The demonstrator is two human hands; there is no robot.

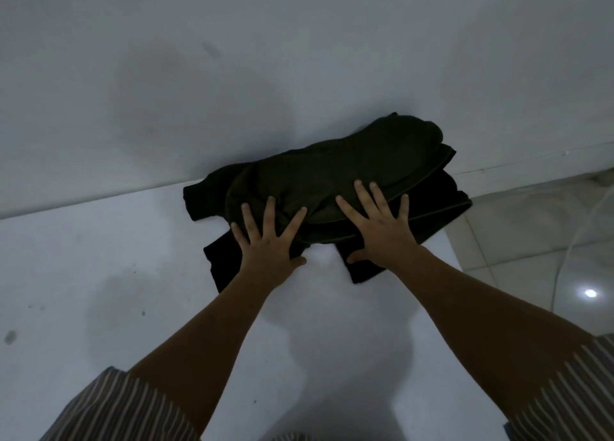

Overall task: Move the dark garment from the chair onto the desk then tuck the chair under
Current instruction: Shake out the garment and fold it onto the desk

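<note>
The dark garment [335, 171] lies bunched in a rough fold on the white desk [99, 274], pushed back against the wall. My left hand [269, 237] rests flat on its near left part, fingers spread. My right hand [378, 227] presses flat on its near right part, fingers spread too. Neither hand grips the cloth. The chair is not in view.
A pale wall [232, 58] rises right behind the desk. The desk's right edge [455, 251] ends just past the garment, with a glossy tiled floor [531, 241] and a thin white cable [571, 237] beyond. My striped sleeves show at the bottom corners.
</note>
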